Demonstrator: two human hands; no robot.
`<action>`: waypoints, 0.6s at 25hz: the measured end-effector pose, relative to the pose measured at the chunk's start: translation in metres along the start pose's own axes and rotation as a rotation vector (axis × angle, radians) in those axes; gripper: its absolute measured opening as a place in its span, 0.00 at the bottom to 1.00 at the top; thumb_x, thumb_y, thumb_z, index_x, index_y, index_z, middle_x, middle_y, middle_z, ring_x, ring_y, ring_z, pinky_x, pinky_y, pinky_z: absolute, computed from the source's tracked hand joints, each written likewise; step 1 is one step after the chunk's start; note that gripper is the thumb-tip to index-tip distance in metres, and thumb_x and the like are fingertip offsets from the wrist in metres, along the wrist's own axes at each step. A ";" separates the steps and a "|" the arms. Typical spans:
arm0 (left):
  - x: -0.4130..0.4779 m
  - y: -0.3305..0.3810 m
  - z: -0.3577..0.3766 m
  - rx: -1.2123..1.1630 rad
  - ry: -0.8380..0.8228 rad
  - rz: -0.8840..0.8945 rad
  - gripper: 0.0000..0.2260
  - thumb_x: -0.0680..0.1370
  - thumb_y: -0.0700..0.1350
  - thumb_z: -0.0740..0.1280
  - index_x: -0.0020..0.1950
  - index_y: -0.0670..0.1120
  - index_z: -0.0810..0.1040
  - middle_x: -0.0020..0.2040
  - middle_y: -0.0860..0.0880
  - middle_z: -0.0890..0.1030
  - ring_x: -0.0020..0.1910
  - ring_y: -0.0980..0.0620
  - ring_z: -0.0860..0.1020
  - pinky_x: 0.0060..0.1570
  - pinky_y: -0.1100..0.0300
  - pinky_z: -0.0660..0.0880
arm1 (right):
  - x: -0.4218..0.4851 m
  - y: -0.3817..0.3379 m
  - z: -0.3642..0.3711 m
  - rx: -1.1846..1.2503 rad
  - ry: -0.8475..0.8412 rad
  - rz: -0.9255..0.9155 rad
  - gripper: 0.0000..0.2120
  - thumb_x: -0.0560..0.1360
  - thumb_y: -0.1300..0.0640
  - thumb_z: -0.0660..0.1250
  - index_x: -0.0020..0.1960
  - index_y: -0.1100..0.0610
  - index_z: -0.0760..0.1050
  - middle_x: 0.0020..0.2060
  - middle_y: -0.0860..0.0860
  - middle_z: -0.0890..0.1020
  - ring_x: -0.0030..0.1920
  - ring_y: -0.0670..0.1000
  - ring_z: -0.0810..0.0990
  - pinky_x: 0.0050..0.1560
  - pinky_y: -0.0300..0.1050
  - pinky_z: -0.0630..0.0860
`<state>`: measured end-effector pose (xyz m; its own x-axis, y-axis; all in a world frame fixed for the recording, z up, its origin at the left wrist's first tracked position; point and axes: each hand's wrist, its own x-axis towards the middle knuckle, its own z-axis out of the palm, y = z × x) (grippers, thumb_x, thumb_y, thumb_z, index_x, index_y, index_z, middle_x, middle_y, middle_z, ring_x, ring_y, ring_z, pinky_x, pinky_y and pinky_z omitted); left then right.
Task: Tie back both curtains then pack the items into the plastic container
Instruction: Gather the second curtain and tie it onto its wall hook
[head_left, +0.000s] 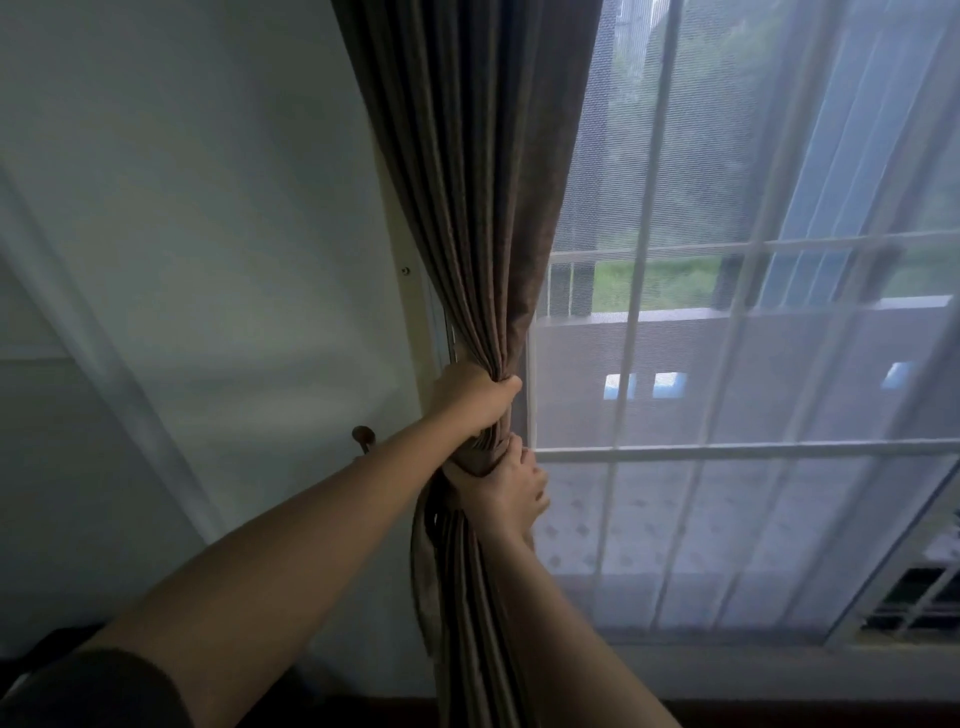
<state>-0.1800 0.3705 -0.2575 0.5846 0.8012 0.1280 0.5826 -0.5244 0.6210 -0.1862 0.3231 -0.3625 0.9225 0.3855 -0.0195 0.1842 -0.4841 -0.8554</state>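
A brown curtain (467, 182) hangs at the left edge of the window, gathered into a tight bunch at mid height. My left hand (475, 397) is closed around the bunch from the left. Just below it, my right hand (511, 486) grips the same bunch from the right, fingers wrapped around the folds. Below my hands the curtain falls loose toward the floor. A small dark wall hook (363, 435) sticks out of the wall left of the bunch, beside my left forearm. No tie-back band and no plastic container are in view.
A white sheer curtain (753, 338) covers the window with its white bars to the right. A pale wall (208, 234) fills the left. A balcony railing shows faintly through the sheer fabric.
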 end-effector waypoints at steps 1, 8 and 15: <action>-0.003 -0.001 -0.001 -0.023 0.010 -0.002 0.20 0.72 0.55 0.67 0.57 0.43 0.76 0.51 0.43 0.82 0.47 0.42 0.81 0.46 0.55 0.79 | 0.001 -0.001 0.003 0.111 0.018 -0.007 0.27 0.64 0.42 0.70 0.57 0.51 0.69 0.54 0.51 0.77 0.58 0.57 0.75 0.58 0.54 0.71; -0.006 -0.075 -0.028 -0.851 -0.530 -0.040 0.24 0.71 0.39 0.69 0.65 0.52 0.67 0.62 0.47 0.77 0.59 0.45 0.77 0.59 0.46 0.75 | 0.016 0.020 -0.014 0.080 -0.016 -0.168 0.17 0.69 0.53 0.69 0.57 0.52 0.70 0.46 0.54 0.82 0.47 0.59 0.80 0.41 0.45 0.72; -0.036 -0.141 0.044 -0.131 -0.144 0.163 0.09 0.78 0.42 0.64 0.57 0.41 0.77 0.54 0.45 0.79 0.48 0.51 0.78 0.41 0.67 0.68 | 0.010 0.028 -0.027 0.024 -0.083 -0.251 0.21 0.68 0.54 0.70 0.60 0.51 0.70 0.44 0.52 0.81 0.46 0.57 0.80 0.41 0.45 0.74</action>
<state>-0.2588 0.4033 -0.3837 0.7447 0.6548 0.1288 0.4014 -0.5937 0.6974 -0.1628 0.2921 -0.3729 0.8179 0.5545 0.1534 0.3947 -0.3467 -0.8509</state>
